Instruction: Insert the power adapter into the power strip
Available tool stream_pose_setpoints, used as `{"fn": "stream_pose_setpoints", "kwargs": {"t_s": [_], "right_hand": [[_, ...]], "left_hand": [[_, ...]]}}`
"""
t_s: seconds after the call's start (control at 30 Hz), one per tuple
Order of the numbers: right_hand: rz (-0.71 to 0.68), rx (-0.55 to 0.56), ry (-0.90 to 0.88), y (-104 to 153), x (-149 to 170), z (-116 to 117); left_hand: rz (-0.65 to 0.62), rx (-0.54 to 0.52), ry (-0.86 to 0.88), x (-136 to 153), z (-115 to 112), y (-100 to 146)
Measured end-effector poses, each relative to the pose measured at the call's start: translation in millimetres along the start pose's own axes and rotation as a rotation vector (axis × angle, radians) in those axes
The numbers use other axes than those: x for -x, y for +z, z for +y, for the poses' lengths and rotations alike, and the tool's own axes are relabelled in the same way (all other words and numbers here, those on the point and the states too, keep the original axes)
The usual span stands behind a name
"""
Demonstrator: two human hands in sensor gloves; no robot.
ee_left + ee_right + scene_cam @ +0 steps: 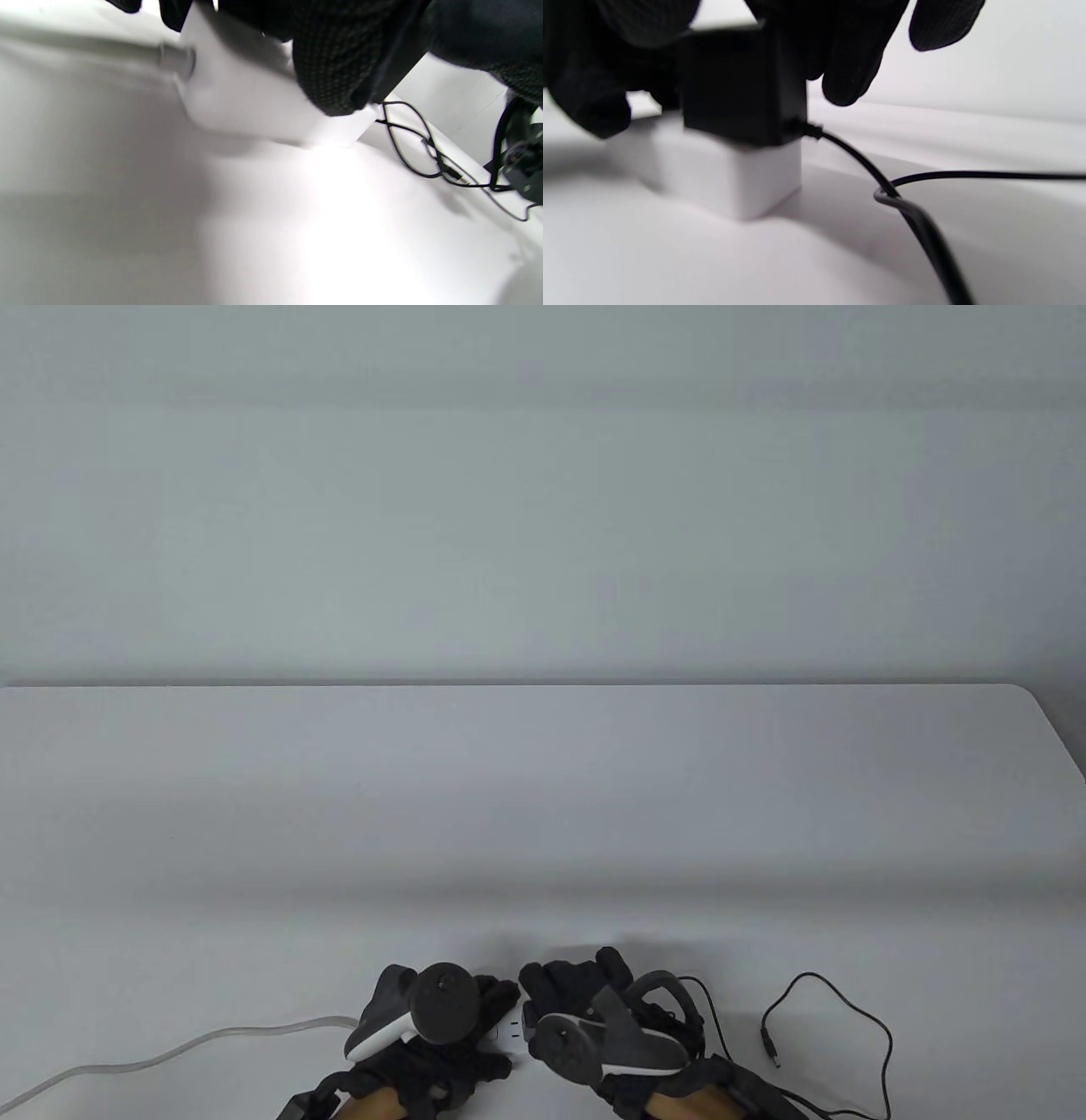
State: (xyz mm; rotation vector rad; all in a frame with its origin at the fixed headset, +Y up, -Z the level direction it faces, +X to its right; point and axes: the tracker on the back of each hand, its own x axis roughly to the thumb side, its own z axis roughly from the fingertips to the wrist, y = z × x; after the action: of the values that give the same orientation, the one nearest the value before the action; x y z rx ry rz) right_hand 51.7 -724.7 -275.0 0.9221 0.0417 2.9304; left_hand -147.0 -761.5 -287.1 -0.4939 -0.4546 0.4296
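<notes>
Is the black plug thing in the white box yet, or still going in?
Nearly. The black power adapter sits on top of the white power strip, looking pushed in. The right hand grips it; the left hand holds the strip. Left: letting go.

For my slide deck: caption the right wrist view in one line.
Gloved right hand holds the black power adapter on the white power strip, black cord trailing across the table.

left hand: fingers curled down | right hand: fingers curled down
</notes>
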Motion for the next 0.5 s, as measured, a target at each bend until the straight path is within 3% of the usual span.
{"fn": "stream_pose_setpoints", "kwargs": {"t_s": [0.07,0.23,0.5], "right_hand": [[0.075,0.061,-0.109,3.0,21.1,-11.6],[0.218,0.135,-0.138,6.6,63.8,-19.1],[0.318,0.113,-0.186,8.0,98.6,-9.6]], "left_hand": [[0.007,-0.094,0.005,3.2,17.6,9.9],[0.140,-0.341,-0.068,29.4,54.0,34.8],[0.362,-0.472,0.043,92.5,78.6,61.9]]}}
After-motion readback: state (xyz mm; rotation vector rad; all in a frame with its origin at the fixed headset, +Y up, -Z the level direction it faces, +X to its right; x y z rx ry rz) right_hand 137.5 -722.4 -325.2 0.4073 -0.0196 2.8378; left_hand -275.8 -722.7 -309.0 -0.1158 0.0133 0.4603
